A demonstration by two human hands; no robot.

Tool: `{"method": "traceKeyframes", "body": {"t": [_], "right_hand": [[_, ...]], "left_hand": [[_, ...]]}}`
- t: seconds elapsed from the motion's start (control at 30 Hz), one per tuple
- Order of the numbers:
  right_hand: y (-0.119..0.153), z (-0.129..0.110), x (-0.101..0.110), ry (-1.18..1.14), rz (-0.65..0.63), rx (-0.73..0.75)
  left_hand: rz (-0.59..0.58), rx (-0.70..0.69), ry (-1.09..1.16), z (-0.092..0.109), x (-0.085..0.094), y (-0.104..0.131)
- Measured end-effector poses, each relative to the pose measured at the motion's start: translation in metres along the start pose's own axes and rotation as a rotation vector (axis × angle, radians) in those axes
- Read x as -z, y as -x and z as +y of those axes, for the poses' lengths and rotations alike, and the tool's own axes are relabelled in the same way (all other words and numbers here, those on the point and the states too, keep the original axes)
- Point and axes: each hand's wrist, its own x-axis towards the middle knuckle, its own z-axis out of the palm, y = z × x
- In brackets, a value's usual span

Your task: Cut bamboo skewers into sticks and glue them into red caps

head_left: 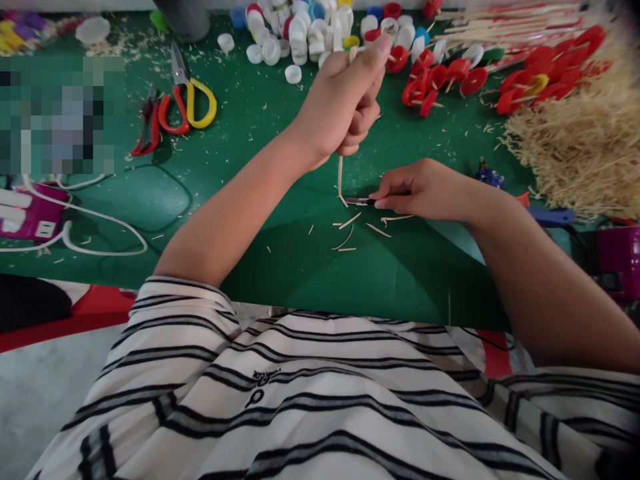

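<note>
My left hand (345, 100) is closed in a fist around a thin wooden stick (341, 175). The stick's top end pokes out above my fingers, and its lower end bends near the green tabletop. Low over the table, my right hand (420, 190) pinches a small craft knife (359, 201) with a dark handle. The metal blade points left and meets the stick's lower tip. Below the blade lie several pale wood shavings (350, 221).
White bottle caps (300, 33) are heaped at the back. Red caps on sticks (435, 77) lie right of them, near a pile of wood shavings (580, 147). Scissors (193, 100) and red-handled pliers (149, 127) rest at left, above a white cable (100, 252).
</note>
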Motion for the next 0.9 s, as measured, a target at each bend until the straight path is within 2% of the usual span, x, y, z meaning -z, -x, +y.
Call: {"method": "traceKeyframes", "body": {"t": [0.13, 0.27, 0.43, 0.67, 0.83, 0.9], "right_hand": [[0.002, 0.002, -0.001, 0.001, -0.010, -0.020], [0.000, 0.005, -0.008, -0.007, 0.079, -0.050], [-0.006, 0.003, -0.012, 0.016, 0.080, -0.050], [-0.008, 0.000, -0.004, -0.040, 0.025, -0.049], [0.001, -0.003, -0.003, -0.093, -0.245, 0.042], [0.005, -0.004, -0.004, -0.098, -0.250, 0.035]], "left_hand": [[0.020, 0.081, 0.026, 0.003, 0.000, 0.002], [0.095, 0.173, 0.062, 0.004, 0.000, 0.001], [0.017, 0.112, 0.184, -0.002, 0.002, -0.002], [-0.048, 0.036, 0.122, 0.000, 0.002, -0.001], [-0.009, 0.136, 0.223, 0.002, 0.005, 0.000], [0.016, 0.147, 0.254, 0.001, 0.006, 0.000]]}}
